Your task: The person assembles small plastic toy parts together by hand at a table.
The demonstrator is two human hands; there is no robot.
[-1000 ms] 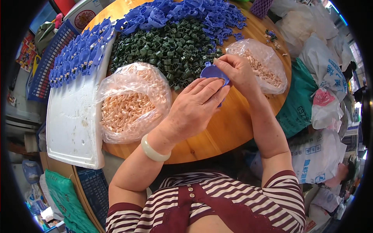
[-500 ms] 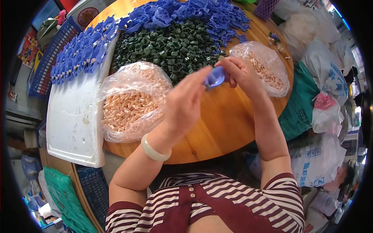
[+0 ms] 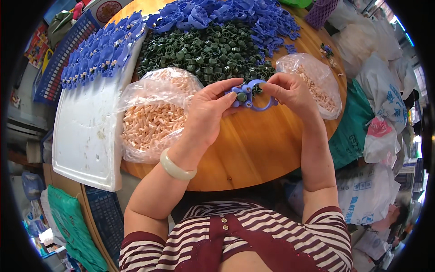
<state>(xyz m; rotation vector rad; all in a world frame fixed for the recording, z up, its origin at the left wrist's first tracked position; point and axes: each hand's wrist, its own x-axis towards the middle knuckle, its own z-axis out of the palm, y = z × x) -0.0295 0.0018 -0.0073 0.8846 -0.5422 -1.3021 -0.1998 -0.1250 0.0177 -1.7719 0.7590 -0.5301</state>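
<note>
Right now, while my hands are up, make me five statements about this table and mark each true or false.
1. Your left hand holds a blue part. True.
2. A pale bracelet circles your right wrist. False: the bracelet is on the left wrist.
3. The white foam board lies left of the dark green pile. True.
4. That pile lies nearer you than the left bag. False: the left bag is nearer.
5. The bags hold peach-coloured pieces. True.

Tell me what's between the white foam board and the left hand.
Head view: a clear plastic bag of peach-coloured pieces lies between them.
</note>
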